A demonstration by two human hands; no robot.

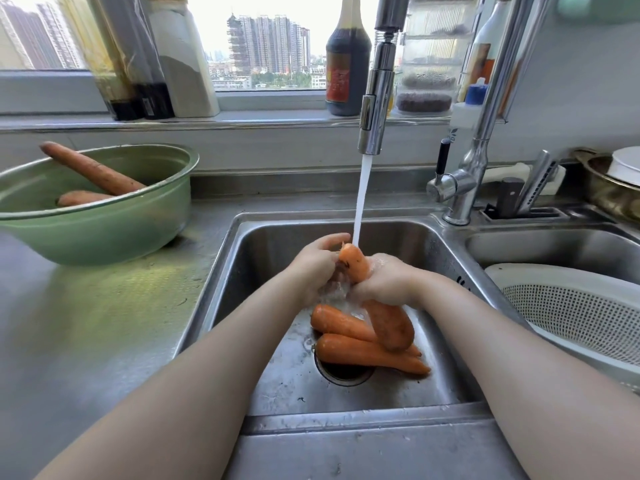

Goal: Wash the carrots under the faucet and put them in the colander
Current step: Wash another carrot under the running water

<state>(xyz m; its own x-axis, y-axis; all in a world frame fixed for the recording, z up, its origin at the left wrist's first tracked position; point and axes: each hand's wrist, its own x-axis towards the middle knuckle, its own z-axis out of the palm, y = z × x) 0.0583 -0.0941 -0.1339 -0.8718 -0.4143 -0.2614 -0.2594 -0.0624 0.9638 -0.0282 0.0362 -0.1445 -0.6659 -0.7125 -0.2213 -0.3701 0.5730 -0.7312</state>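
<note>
Your right grip is wrapped round the middle of a carrot, fingers curled about it, and your left grip is curled on the upper end of that carrot, near its tip, as if to rub it. You hold it tilted over the sink, the narrow end up under the stream of water from the faucet, the blunt, thick end hanging low. That lower end looks dull and brown with soil, so by my reckoning this one is only partly washed. Just below it, two carrots in the sink lie side by side over the drain, wet, smooth and bright orange; they may be rinsed already, though you cannot tell for sure. On the steel desk to your left stands a glossy green bowl with two carrots in the bowl, one long and leaning on the rim, both dusty and matt, plainly unwashed. The white plastic colander, finely meshed and round, sits off to your right beside the sink, and no carrot shows in the part you can see. So the task looks early: nothing is in the colander yet, and five carrots remain to be finished and moved there.
</note>
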